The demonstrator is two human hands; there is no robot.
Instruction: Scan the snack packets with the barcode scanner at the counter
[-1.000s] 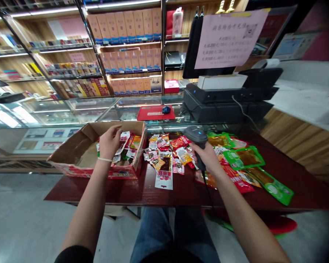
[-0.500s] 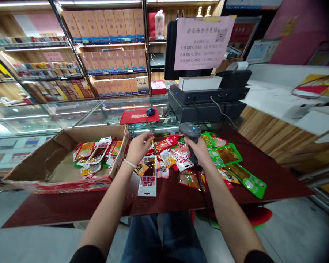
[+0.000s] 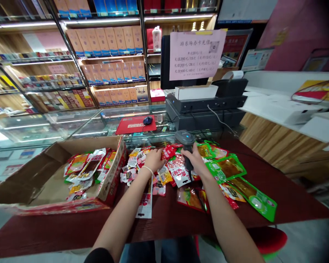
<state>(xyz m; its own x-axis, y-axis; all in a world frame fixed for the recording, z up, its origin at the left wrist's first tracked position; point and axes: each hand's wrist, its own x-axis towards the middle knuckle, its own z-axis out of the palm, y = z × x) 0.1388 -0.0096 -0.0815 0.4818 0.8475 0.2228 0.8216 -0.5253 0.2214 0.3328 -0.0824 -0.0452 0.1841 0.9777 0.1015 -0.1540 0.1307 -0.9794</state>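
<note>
My right hand (image 3: 194,159) is wrapped round the grip of a dark handheld barcode scanner (image 3: 184,137), held over the snack packets with a small blue light on its top. To the left of it, my left hand (image 3: 154,160) reaches down onto the pile, fingers apart beside a red snack packet (image 3: 168,151); its fingertips are partly hidden. Around the hands lie a white and red packet (image 3: 179,175), a small yellow packet (image 3: 164,176) and several small pink and white ones. A long white packet (image 3: 144,208) is partly covered by my left forearm.
An open cardboard box (image 3: 49,182) with several packets stands on the left. Green packets (image 3: 230,168) lie on the right of the dark red table (image 3: 164,226). Behind are a red mouse pad (image 3: 134,125) and a monitor with a pink sign (image 3: 197,54).
My left hand has come down onto the pile and moved right, toward the red packet. The scanner stays in my right hand above the packets. The view has tilted up slightly.
</note>
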